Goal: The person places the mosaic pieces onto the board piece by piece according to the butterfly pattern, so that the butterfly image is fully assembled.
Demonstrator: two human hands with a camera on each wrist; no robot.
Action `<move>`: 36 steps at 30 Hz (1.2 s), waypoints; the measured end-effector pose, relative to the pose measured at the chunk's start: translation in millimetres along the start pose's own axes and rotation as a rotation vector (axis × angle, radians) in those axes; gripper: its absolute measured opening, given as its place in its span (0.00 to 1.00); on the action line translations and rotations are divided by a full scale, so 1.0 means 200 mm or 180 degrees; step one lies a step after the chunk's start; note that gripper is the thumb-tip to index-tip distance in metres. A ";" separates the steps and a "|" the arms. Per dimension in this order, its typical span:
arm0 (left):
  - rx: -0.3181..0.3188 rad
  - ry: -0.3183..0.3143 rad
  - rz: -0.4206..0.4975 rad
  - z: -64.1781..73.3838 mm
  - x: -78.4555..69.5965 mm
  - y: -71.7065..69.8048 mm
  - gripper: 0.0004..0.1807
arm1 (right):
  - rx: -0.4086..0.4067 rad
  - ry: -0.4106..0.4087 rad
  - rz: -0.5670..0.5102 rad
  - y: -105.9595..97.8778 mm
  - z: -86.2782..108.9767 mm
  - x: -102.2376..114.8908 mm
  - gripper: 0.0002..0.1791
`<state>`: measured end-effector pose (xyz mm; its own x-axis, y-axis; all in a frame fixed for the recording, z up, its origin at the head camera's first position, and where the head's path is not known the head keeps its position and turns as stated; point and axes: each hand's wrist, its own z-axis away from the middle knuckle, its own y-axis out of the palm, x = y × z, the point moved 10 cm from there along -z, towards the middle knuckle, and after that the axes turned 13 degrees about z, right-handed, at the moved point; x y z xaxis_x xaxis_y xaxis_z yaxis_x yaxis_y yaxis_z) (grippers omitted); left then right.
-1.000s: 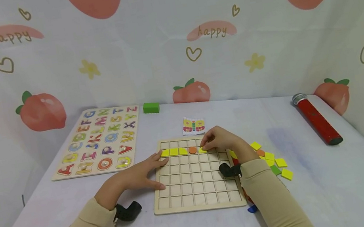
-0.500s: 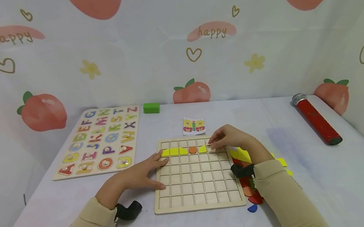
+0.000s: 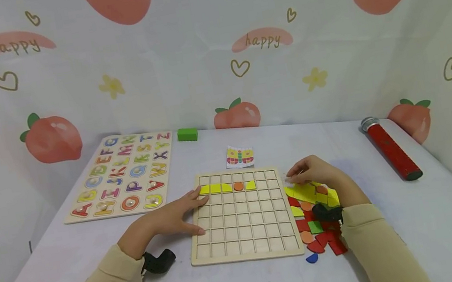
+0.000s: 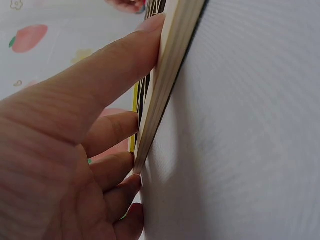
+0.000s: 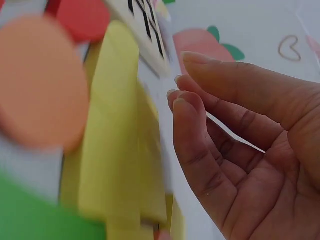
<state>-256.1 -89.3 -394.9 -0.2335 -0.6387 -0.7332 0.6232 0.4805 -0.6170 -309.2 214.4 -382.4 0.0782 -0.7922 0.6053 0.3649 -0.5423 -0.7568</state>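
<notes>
The wooden grid board [image 3: 244, 220] lies flat on the table, with yellow tiles [image 3: 216, 188] and an orange disc [image 3: 238, 186] in its second row from the far side. My left hand [image 3: 170, 217] rests along the board's left edge, fingers spread; in the left wrist view the thumb [image 4: 120, 60] touches the rim. Beyond the board's right edge, my right hand [image 3: 316, 170] is over the far end of a pile of coloured tiles [image 3: 304, 193]. In the right wrist view its thumb and fingertips are apart with nothing between them, beside yellow tiles [image 5: 110, 135].
A small butterfly picture card [image 3: 239, 156] lies behind the board. At the back left are an alphabet puzzle board [image 3: 124, 175] and a green block [image 3: 187, 134]. A red microphone [image 3: 391, 148] lies to the right. One blue half-disc [image 3: 312, 258] sits at the pile's near end.
My right hand has moved right, off the grid board to the tile pile, leaving a yellow tile right of the orange disc. The left hand has stayed on the board's edge.
</notes>
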 end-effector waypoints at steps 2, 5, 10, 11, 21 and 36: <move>-0.0003 -0.0005 -0.0005 0.00 0.00 0.00 0.47 | -0.0003 0.0061 0.0003 -0.01 0.02 -0.03 0.16; -0.0003 -0.0010 0.0006 0.00 0.01 0.00 0.47 | -0.0001 0.0133 0.0013 -0.01 0.04 -0.06 0.15; 0.0011 -0.0015 0.0037 -0.01 0.01 0.00 0.47 | 0.0006 0.0131 0.0055 -0.01 0.06 -0.10 0.16; 0.0012 -0.0020 0.0040 -0.01 0.01 0.01 0.47 | 0.0012 0.0107 0.0059 0.00 0.06 -0.10 0.16; -0.0004 -0.0026 0.0018 0.00 0.01 0.00 0.47 | -0.0012 -0.0003 0.0094 0.01 0.06 -0.08 0.15; -0.0003 -0.0013 -0.0001 0.00 0.02 0.00 0.47 | 0.0047 -0.0136 -0.0087 -0.01 0.04 -0.04 0.13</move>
<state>-257.6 -91.6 -398.6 -0.2308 -0.6413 -0.7318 0.6224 0.4808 -0.6176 -303.5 224.2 -384.9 0.1075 -0.7642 0.6359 0.3811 -0.5591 -0.7363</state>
